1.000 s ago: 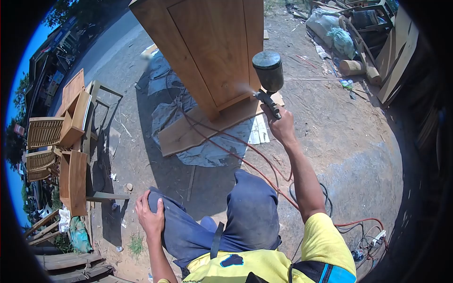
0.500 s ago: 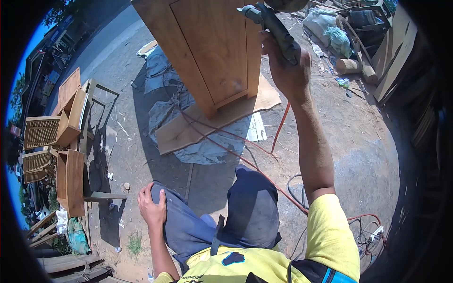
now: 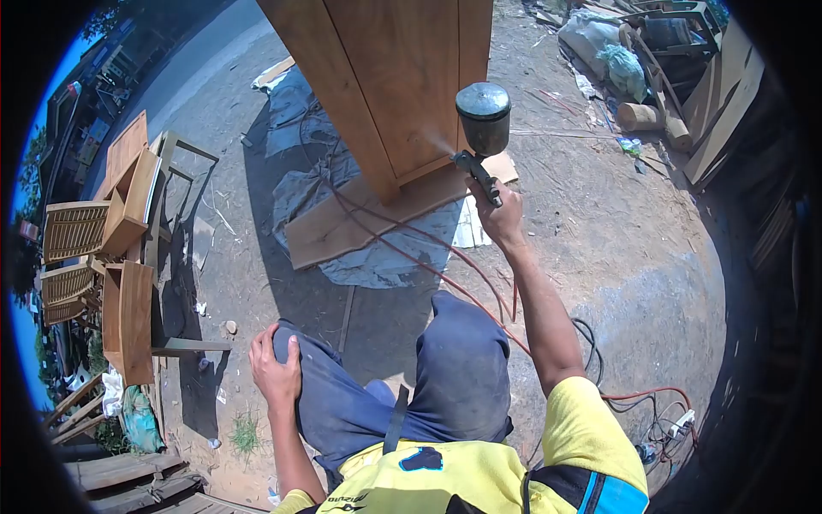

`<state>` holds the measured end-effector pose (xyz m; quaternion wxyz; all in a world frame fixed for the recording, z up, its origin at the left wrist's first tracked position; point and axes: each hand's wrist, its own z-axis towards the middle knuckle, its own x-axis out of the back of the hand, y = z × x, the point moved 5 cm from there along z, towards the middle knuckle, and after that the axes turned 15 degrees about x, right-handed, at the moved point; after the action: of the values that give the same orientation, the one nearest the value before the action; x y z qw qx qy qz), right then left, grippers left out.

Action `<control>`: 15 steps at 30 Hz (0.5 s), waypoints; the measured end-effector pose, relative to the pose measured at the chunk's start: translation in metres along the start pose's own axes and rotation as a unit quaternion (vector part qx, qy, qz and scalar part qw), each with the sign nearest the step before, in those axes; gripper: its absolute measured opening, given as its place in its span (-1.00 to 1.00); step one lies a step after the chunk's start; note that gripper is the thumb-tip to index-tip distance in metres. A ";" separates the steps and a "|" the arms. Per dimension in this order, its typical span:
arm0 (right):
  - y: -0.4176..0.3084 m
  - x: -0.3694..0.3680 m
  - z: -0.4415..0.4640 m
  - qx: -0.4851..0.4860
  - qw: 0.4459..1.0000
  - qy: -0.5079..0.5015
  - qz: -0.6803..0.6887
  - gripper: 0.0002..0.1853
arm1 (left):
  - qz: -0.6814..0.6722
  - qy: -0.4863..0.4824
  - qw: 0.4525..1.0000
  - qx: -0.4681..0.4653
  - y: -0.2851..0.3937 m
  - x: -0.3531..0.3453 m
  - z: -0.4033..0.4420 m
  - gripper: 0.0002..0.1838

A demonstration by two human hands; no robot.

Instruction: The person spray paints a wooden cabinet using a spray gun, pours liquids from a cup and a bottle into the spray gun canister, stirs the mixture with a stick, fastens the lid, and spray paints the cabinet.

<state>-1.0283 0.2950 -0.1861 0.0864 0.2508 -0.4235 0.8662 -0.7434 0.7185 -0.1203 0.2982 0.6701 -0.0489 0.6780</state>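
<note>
at far left: slatted wooden pieces [image 3: 75, 236], near a wooden box [image 3: 135, 317]. next: left hand [image 3: 276, 370], fingers loosely spread, gripping nothing, laid on the left knee [image 3: 310, 351]. centre: wooden plank [image 3: 330, 236] over a crumpled sheet [image 3: 377, 272]; wooden cabinet [image 3: 398, 77], standing on the plank, before the person. right of centre: spray gun [image 3: 477, 176], cup [image 3: 484, 130] uppermost, nozzle near the cabinet, issuing mist [image 3: 437, 140]; right hand [image 3: 505, 214], fingers closed around its handle. far right: pale bag [image 3: 591, 38], one log [image 3: 640, 116], leaning boards [image 3: 723, 116].

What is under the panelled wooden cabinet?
A wooden board lies under the panelled wooden cabinet, on a crumpled sheet. The board's part beneath the cabinet and whatever the sheet covers cannot be seen.
</note>
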 end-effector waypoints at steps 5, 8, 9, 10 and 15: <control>0.035 -0.026 -0.024 -0.036 0.998 -0.037 -0.036 -0.60 | 0.009 0.004 1.000 0.007 0.002 0.001 0.000 -0.57; 0.036 -0.027 -0.022 -0.032 0.995 -0.067 -0.065 -0.58 | 0.010 -0.001 1.000 0.018 0.003 0.002 0.000 -0.56; 0.024 -0.021 -0.016 -0.026 0.996 -0.065 -0.063 -0.58 | 0.008 0.006 1.000 0.019 0.005 0.003 0.001 -0.56; 0.008 -0.009 -0.010 -0.048 0.995 -0.080 -0.043 -0.57 | 0.007 0.001 1.000 0.023 0.006 0.002 0.001 -0.56; -0.076 0.047 0.033 0.005 0.999 -0.029 0.014 -0.61 | 0.007 -0.014 1.000 0.021 0.007 -0.002 0.004 -0.52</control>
<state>-1.0286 0.3142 -0.0926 0.0608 0.2705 -0.4246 0.8619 -0.7436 0.7100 -0.1196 0.2787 0.6855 -0.0438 0.6712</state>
